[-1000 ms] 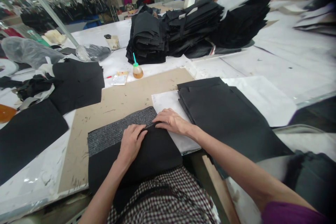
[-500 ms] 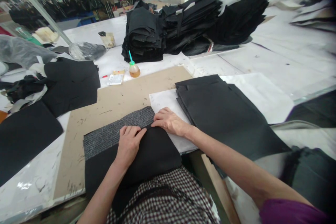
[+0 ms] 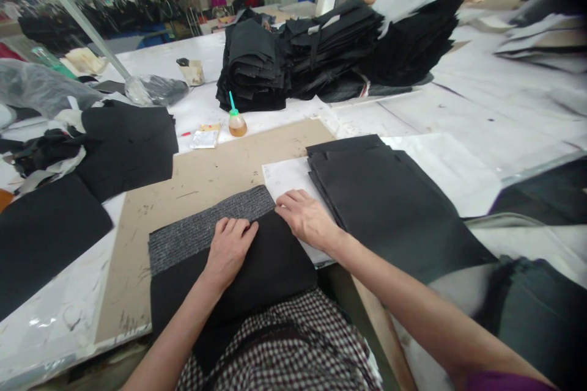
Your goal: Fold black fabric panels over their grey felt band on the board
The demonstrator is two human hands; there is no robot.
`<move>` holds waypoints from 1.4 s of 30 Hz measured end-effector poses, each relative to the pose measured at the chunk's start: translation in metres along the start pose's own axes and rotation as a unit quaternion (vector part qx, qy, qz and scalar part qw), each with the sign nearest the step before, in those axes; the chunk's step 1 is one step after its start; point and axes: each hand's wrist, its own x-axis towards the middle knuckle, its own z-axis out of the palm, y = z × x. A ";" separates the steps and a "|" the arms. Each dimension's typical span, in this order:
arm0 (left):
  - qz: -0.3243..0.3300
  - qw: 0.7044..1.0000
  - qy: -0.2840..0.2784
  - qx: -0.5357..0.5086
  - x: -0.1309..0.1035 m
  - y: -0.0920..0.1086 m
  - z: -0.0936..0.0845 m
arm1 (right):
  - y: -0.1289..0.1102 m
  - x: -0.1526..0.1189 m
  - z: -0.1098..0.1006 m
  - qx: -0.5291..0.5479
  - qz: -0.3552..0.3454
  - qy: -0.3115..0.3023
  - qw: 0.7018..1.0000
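Note:
In front of me lies a black fabric sheet (image 3: 275, 256) with a ribbed, speckled grey strip (image 3: 202, 223) along its far side. My left hand (image 3: 230, 248) is closed at the border between black and grey, fingers bent over the edge and thumb pointing right. At the right end of that border, my right hand (image 3: 306, 217) pinches the black sheet's edge between thumb and fingers. The sheet's near part hangs over the table edge onto my checked apron (image 3: 293, 342). What lies beneath the fingertips is hidden.
A tan board (image 3: 151, 195) is under the work. Stacked black sheets (image 3: 389, 195) lie to the right, and black pieces (image 3: 132, 146) to the left. Farther back stand a small bottle (image 3: 237, 125) with a green spout, a cup (image 3: 192, 73) and bundled black material (image 3: 252, 67). People are in the background.
My right hand has slid slightly right along the sheet's edge, widening the gap between my hands. My left hand stays nearly in place. The camera view has shifted a little.

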 end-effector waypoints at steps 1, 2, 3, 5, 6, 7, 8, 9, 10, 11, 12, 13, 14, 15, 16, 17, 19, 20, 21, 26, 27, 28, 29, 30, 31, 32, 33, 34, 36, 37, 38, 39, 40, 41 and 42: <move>-0.002 1.000 0.000 -0.004 0.000 -0.001 0.001 | -0.015 0.001 0.002 0.001 0.018 0.008 1.000; -0.006 1.000 0.000 -0.011 -0.002 -0.002 0.002 | -0.030 0.002 0.006 0.006 0.027 0.015 1.000; -0.013 1.000 0.000 -0.019 -0.004 -0.004 0.002 | -0.043 0.001 0.012 0.013 0.029 0.018 0.999; -0.026 0.999 0.002 -0.042 -0.013 -0.011 0.003 | -0.062 -0.001 0.026 0.024 0.034 0.021 0.999; -0.036 0.998 0.005 -0.056 -0.020 -0.016 0.003 | -0.067 -0.003 0.032 0.027 0.036 0.022 0.999; -0.046 0.996 0.011 -0.071 -0.029 -0.022 0.002 | -0.070 -0.005 0.037 0.029 0.036 0.022 0.999; -0.054 0.995 0.018 -0.086 -0.038 -0.029 0.001 | -0.070 -0.007 0.040 0.030 0.033 0.022 0.999; -0.061 0.993 0.025 -0.101 -0.048 -0.036 -0.001 | -0.069 -0.009 0.042 0.031 0.029 0.021 0.999; -0.066 0.991 0.032 -0.113 -0.058 -0.043 -0.002 | -0.068 -0.010 0.042 0.031 0.024 0.019 0.999; -0.068 0.990 0.037 -0.120 -0.068 -0.050 -0.004 | -0.067 -0.010 0.040 0.029 0.020 0.015 0.999; -0.066 0.990 0.038 -0.122 -0.076 -0.056 -0.006 | -0.066 -0.010 0.039 0.027 0.019 0.011 0.999; -0.062 0.990 0.039 -0.120 -0.084 -0.061 -0.007 | -0.066 -0.009 0.037 0.023 0.020 0.006 1.000; -0.057 0.991 0.038 -0.114 -0.090 -0.065 -0.009 | -0.066 -0.008 0.035 0.019 0.020 0.001 1.000; -0.050 0.992 0.036 -0.106 -0.094 -0.068 -0.010 | -0.067 -0.007 0.033 0.014 0.020 -0.003 1.000; -0.042 0.994 0.032 -0.096 -0.097 -0.069 -0.012 | -0.068 -0.006 0.032 0.009 0.020 -0.007 1.000; -0.034 0.996 0.025 -0.085 -0.098 -0.070 -0.013 | -0.069 -0.006 0.031 0.005 0.019 -0.010 1.000; -0.021 0.998 0.005 -0.061 -0.098 -0.069 -0.017 | -0.071 -0.005 0.030 0.000 0.019 -0.013 1.000; -0.016 0.999 -0.007 -0.050 -0.098 -0.069 -0.019 | -0.071 -0.004 0.030 -0.001 0.020 -0.014 1.000; -0.012 0.999 -0.020 -0.041 -0.097 -0.068 -0.021 | -0.071 -0.003 0.030 -0.002 0.021 -0.014 1.000; 0.004 0.999 -0.043 -0.019 -0.093 -0.066 -0.030 | -0.081 0.008 0.030 -0.006 0.007 0.010 1.000; 0.007 0.999 -0.041 -0.016 -0.093 -0.066 -0.031 | -0.085 0.011 0.030 -0.011 0.000 0.007 1.000; 0.010 0.999 -0.040 -0.012 -0.093 -0.066 -0.031 | -0.089 0.014 0.031 -0.017 -0.004 0.000 1.000; 0.012 0.999 -0.040 -0.007 -0.093 -0.066 -0.032 | -0.094 0.016 0.032 -0.023 -0.004 -0.010 1.000; 0.013 0.999 -0.040 -0.002 -0.093 -0.066 -0.033 | -0.099 0.018 0.033 -0.027 -0.002 -0.019 0.999; 0.013 0.999 -0.042 0.004 -0.093 -0.065 -0.033 | -0.104 0.020 0.034 -0.032 0.004 -0.023 0.999; 0.013 0.999 -0.045 0.009 -0.093 -0.065 -0.033 | -0.109 0.021 0.036 -0.036 0.011 -0.023 0.999; 0.013 0.999 -0.048 0.012 -0.093 -0.065 -0.034 | -0.114 0.023 0.038 -0.039 0.015 -0.020 0.999; 0.011 0.999 -0.050 0.015 -0.093 -0.064 -0.034 | -0.118 0.024 0.040 -0.042 0.015 -0.014 0.999; 0.010 0.999 -0.050 0.016 -0.093 -0.064 -0.034 | -0.128 0.028 0.045 -0.041 0.007 0.001 0.999; 0.009 0.999 -0.049 0.016 -0.093 -0.064 -0.033 | -0.132 0.029 0.048 -0.036 -0.001 0.008 0.999; 0.009 0.999 -0.047 0.014 -0.093 -0.064 -0.033 | -0.136 0.031 0.051 -0.029 -0.008 0.014 0.999; 0.007 0.999 -0.046 0.011 -0.094 -0.065 -0.032 | -0.139 0.033 0.054 -0.021 -0.012 0.017 1.000; 0.005 0.999 -0.045 0.005 -0.095 -0.067 -0.032 | -0.141 0.035 0.056 -0.014 -0.013 0.016 1.000; -0.001 0.999 -0.043 -0.002 -0.097 -0.069 -0.031 | -0.143 0.036 0.057 -0.007 -0.012 0.013 1.000; -0.009 0.999 -0.039 -0.012 -0.101 -0.072 -0.031 | -0.144 0.037 0.058 -0.002 -0.009 0.009 1.000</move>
